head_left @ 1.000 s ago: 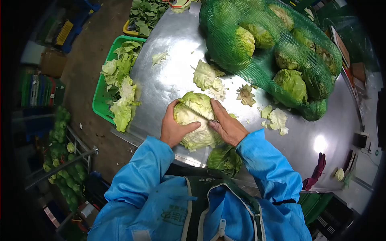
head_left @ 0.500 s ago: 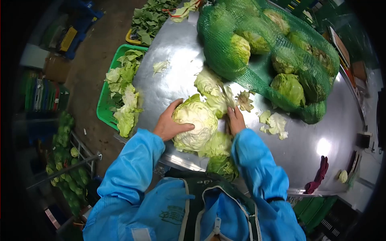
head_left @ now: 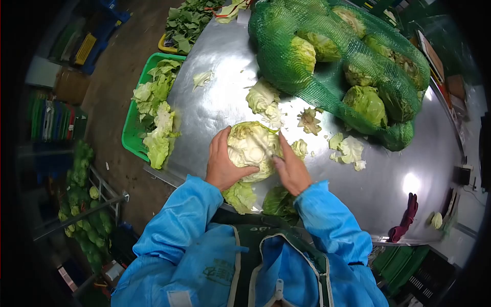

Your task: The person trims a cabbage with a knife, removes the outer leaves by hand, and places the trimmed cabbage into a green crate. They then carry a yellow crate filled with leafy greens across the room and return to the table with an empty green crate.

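Looks like a produce-packing workroom, judging by a large metal bench (head_left: pixel 388 194), a green mesh sack (head_left: pixel 327 97) of cabbages, a green plastic crate (head_left: pixel 130 143) of leaves, and more netted vegetables (head_left: pixel 84 220) beside a metal rail (head_left: pixel 99 204).

Two bare hands, left (head_left: pixel 223 161) and right (head_left: pixel 291 165), hold a pale cabbage (head_left: pixel 251 148) over the metal counter (head_left: pixel 378 189). A green net bag (head_left: pixel 337 66) bulges nearby.

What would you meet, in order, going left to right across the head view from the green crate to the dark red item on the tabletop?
Green crate → left hand → cabbage being held → right hand → loose pale leaf pieces → dark red item.
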The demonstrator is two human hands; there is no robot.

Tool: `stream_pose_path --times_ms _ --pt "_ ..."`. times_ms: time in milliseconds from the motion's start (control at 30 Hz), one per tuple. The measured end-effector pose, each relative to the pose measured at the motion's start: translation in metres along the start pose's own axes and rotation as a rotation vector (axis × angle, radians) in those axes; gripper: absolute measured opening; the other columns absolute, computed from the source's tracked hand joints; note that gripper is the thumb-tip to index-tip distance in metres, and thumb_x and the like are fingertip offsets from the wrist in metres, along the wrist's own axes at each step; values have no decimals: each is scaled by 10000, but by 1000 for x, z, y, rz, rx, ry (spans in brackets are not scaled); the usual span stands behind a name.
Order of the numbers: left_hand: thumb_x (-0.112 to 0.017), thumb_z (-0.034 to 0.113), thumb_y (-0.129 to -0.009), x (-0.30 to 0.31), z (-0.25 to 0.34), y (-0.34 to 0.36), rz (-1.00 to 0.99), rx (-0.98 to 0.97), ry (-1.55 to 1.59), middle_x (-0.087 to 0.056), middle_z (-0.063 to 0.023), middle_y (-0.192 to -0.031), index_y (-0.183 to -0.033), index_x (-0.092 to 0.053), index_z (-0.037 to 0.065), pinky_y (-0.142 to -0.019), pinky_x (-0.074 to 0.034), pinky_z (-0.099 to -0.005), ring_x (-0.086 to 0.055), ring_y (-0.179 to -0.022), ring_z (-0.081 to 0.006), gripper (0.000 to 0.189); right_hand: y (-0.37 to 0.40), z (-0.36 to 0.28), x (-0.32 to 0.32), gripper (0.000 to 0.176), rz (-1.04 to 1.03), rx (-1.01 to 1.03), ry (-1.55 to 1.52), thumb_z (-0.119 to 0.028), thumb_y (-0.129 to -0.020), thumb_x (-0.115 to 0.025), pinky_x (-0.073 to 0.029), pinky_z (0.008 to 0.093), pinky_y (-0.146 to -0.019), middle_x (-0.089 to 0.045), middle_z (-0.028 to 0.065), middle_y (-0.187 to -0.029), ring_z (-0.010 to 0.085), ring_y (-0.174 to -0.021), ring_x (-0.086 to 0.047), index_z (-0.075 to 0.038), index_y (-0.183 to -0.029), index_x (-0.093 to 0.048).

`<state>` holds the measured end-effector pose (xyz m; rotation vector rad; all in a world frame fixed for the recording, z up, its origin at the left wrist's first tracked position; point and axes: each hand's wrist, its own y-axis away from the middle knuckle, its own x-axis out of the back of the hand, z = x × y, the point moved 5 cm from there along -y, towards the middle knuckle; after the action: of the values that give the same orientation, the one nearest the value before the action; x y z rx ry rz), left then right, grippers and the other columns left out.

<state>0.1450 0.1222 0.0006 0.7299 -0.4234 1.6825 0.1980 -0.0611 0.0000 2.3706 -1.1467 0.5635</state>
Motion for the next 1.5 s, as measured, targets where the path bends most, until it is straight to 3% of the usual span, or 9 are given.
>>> stream_pose_path --times_ms 267,467,567,767,967,1067,1167,1333,1500 --pt "-877 309 -507 -1 -2 -13 -24 -22 -9 -348 -192 -1314 -1346 -294 4 -1047 -295 -433 -329 -1228 -355 1067 -13 5 -10 602 -81 12 67 -290 -951 -421 -415 443 -952 -249 334 -1403 485 -1154 -448 -45 -1436 -163" --pt "-877 316 -506 -5 7 -21 -23 9 -64 -362 -192 -1300 -1332 -311 0 -1046 -287 -438 -335 -1219 -355 1050 -33 17 -12 580 12 29 -37 -279 -953 -420 -429 437 -927 -401 330 -1306 466 -1125 -484 -47 -1430 -187" --pt "-875 313 -501 -4 12 -22 -51 -68 -111 -377 -194 -1286 -1327 -325 3 -1043 -291 -444 -338 -1218 -365 1040 -52 47 -3 427 16 -418 -216 -290 -964 -382 -426 428 -891 -563 308 -1105 432 -1064 -537 -42 -1312 -371" --pt "-869 328 -491 18 -17 -32 -262 -208 33 -356 -225 -1346 -1367 -293 -10 -1050 -298 -436 -334 -1254 -377 1101 -51 118 -23 396 225 -382 -403 -287 -953 -435 -404 374 -899 -569 224 -1140 344 -1039 -546 -31 -1255 -440" --pt "-873 341 -477 25 -22 9 -51 -7 21 -320 -225 -1370 -1369 -281 -15 -1053 -302 -437 -322 -1275 -376 1129 53 81 -20 424 77 -536 -605 -242 -961 -441 -430 371 -882 -567 170 -1156 255 -1030 -555 -72 -1344 -376" --pt "-876 339 -465 19 -7 8 64 16 -54 -283 -204 -1347 -1333 -301 -2 -1049 -296 -461 -311 -1261 -388 1095 41 58 14 466 352 -295 -254 -221 -946 -455 -431 382 -915 -527 215 -1231 323 -1081 -560 -82 -1374 -336" --pt "-874 338 -469 14 -2 6 71 -14 -64 -298 -216 -1325 -1336 -286 -16 -1057 -274 -460 -302 -1251 -392 1106 11 -31 -5 615 -26 -72 -35 -246 -914 -483 -457 446 -889 -342 309 -1367 476 -1053 -527 -58 -1426 -199" --pt "-870 368 -475 11 0 0 96 -18 -98 -318 -219 -1296 -1310 -296 -34 -1053 -264 -458 -302 -1227 -390 1089 -9 -27 -32 629 -69 -8 136 -287 -924 -471 -512 490 -718 -189 293 -1443 470 -828 -602 -85 -1438 -170" --pt "-869 395 -465 6 3 3 105 -62 -98 -329 -215 -1282 -1284 -325 -27 -1038 -270 -479 -306 -1210 -394 1070 -34 3 -22 512 40 -116 68 -266 -951 -417 -499 478 -707 -464 328 -1208 458 -825 -605 -40 -1386 -271"
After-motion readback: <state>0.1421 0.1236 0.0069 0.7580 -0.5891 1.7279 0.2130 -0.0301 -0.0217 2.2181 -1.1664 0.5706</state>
